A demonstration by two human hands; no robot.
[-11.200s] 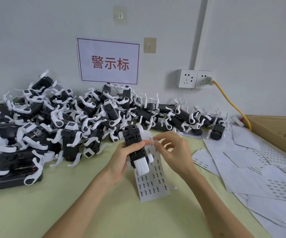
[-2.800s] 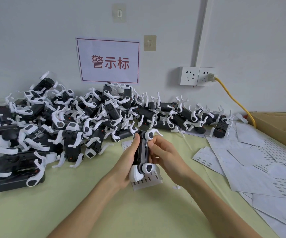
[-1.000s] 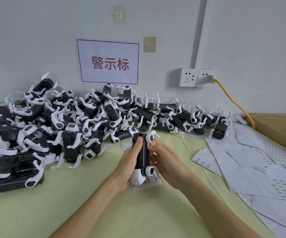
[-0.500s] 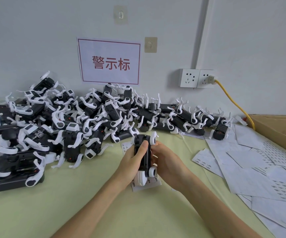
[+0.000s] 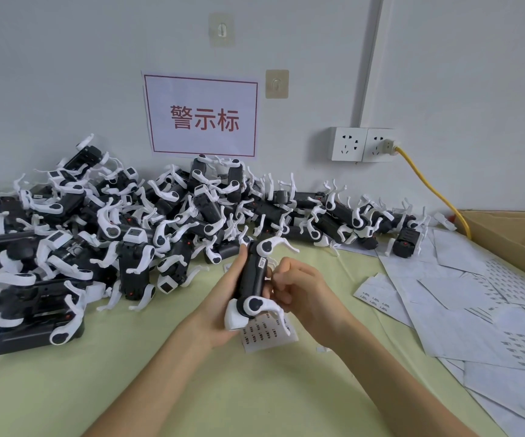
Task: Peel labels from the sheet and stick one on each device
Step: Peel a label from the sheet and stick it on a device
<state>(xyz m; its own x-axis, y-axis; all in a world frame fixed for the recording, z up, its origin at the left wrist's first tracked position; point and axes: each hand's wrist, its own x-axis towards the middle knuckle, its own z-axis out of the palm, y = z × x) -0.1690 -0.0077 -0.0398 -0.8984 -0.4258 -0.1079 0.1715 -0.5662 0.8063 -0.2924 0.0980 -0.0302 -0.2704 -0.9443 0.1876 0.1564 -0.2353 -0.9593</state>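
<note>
1. Pale green tabletop (image 5: 128,389): carries everything listed; its near edge lies below the frame.
2. Heap of black plastic devices with white curved legs (image 5: 97,241): piled along the far edge and filling the far-left corner, each touching its neighbours. Whether they carry labels cannot be told.
3. Spent white backing sheets (image 5: 475,298): overlapping along the right edge, beside a brown cardboard box (image 5: 513,234) at the far-right corner.
4. White wall notice with red border and red characters (image 5: 202,116): fixed above the heap; double white socket (image 5: 363,145) to its right, with a yellow cable (image 5: 428,184) plugged in.
5. Black device in hand (image 5: 253,275): held upright over the middle of the tabletop, one narrow side turned to the camera. A moment earlier it showed a different side and no label; now a small white printed label (image 5: 261,263) shows near its upper end.
6. Left hand (image 5: 223,305): wrapped round the device's left side and white lower end, thumb lying up along the body.
7. Right hand (image 5: 299,287): fingers curled in against the device's right side; whether they press the label or only steady the body cannot be told.
8. White label sheet with rows of small printed labels (image 5: 267,332): lying flat on the tabletop directly under the held device, partly hidden by it.
9. Judgement: this unit appears labelled; it likely needs a final rub before being set aside for the next.
</note>
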